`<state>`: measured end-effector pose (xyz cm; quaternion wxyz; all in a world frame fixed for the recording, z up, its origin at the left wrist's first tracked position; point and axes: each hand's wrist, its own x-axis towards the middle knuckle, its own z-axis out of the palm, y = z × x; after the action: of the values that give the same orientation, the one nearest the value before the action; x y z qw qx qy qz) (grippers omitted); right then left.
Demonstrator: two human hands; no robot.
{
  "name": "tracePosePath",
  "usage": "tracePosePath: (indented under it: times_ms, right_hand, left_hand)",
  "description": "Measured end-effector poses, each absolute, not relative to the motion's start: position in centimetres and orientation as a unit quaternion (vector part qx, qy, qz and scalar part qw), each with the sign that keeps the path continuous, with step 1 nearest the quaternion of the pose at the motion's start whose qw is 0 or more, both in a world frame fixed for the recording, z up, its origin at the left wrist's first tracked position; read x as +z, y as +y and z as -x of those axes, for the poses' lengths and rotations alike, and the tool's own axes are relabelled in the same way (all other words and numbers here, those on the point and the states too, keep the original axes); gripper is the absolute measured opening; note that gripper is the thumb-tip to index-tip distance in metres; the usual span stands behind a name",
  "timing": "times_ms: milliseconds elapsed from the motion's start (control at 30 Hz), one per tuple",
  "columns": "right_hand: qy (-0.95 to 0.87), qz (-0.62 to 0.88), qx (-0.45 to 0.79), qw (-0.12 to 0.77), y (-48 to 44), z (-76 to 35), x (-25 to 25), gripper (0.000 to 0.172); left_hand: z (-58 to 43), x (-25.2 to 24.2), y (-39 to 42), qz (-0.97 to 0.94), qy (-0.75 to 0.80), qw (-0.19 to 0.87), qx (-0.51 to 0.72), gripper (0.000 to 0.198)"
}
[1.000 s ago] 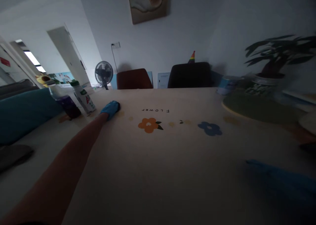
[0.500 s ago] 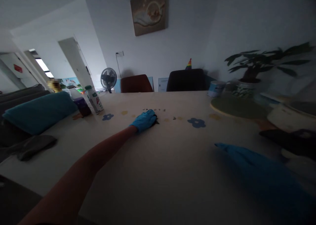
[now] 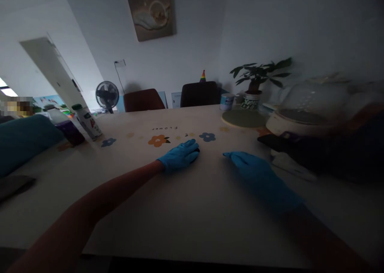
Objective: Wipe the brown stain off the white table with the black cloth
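Observation:
My left hand, in a blue glove, rests low on the flower-printed table. Its fingers curl over a small dark thing, mostly covered, whose kind I cannot make out. My right hand, gloved in blue too and somewhat blurred, hovers over or touches the table to the right. Its fingers stretch out toward the left hand, and nothing shows in them. An orange printed flower lies just beyond the left hand, and a blue printed flower lies beyond the gap between both hands.
At left stand a white bottle with a green cap and a dark purple container. To the right are a round green mat, a tin, a potted plant and a clear-domed appliance. Two chairs back the table.
My left hand has slid right and nearer with the dark thing, uncovering the orange flower. My right hand has come farther into view. The view has turned right.

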<state>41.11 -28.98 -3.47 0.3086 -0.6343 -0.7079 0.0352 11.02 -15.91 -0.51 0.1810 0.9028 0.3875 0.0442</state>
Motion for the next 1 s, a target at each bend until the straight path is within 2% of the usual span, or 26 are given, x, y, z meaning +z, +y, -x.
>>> tracePosePath:
  times_ms: [233,400,633,867,1000]
  right_hand:
    - [-0.700,0.646,0.083,0.292,-29.7,-40.8,-2.0,0.058]
    - [-0.678,0.667,0.097,0.294,-29.5,-39.8,-1.7,0.058]
    - [-0.649,0.695,0.080,0.299,-28.5,-40.1,-3.7,0.054]
    - [-0.656,0.700,0.107,0.260,-30.0,-39.0,-1.4,0.053]
    - [-0.633,0.721,0.133,0.246,-30.1,-38.4,-2.0,0.052]
  left_hand:
    - [-13.8,-1.8,-18.8,-0.946,0.303,0.108,0.045,0.083]
    - [-17.0,-2.0,-18.2,-0.959,0.268,0.088,0.038,0.072]
    - [-20.5,-2.0,-12.5,-0.949,0.306,0.068,0.037,0.064]
    - [-23.6,-1.0,-6.3,-0.920,0.384,0.072,0.005,0.068]
    - [-25.2,-0.9,-2.9,-0.905,0.420,0.062,0.011,0.066]
